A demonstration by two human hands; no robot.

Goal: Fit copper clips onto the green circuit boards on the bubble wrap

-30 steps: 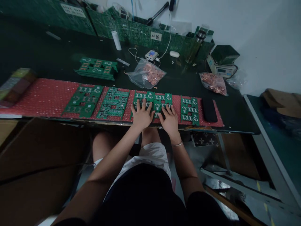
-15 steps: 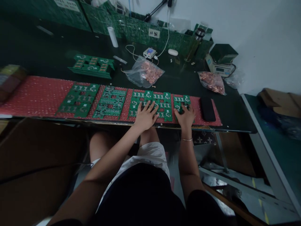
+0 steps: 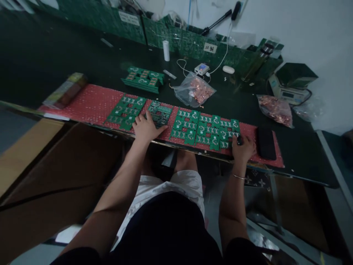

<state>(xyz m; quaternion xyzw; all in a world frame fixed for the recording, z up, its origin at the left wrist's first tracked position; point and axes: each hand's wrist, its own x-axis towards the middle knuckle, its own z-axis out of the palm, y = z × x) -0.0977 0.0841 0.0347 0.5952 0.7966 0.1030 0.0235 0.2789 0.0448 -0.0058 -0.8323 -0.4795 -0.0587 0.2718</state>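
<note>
On the far side of the dark tabletop (image 3: 82, 55), two clear bags (image 3: 194, 90) are holding copper-coloured bits. Nearer, five green circuit boards (image 3: 185, 126) are lying in a row on a red bubble mat (image 3: 91, 101). The left hand (image 3: 146, 127) is lying flat, fingers spread, on the second board (image 3: 160, 112). The right hand (image 3: 242, 147) is resting, fingers curled, at the rightmost board's (image 3: 229, 129) near corner; whether it is gripping is unclear. A white wall is rising behind.
</note>
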